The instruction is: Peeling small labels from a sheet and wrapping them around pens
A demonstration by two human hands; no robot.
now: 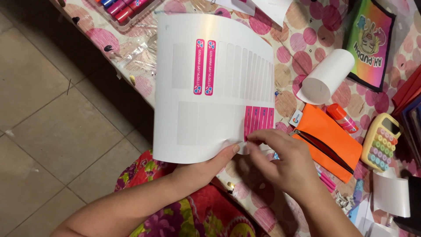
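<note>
the white sticker sheet (206,87) is curling upright over the bench (307,57) edge, its pink labels (258,120) running lengthwise up the sheet. the right hand (280,164), nearer them, is pinching its grip at the lowest label's end; the left hand (206,169) is clamping the sheet's bottom edge beside it. an orange pouch (326,140) is lying just right

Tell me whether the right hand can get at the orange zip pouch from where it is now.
Probably yes. The right hand is pinching at the sticker sheet, and the orange zip pouch lies just beside it on the table, with nothing between them. It would have to let go of the sheet first.
</note>
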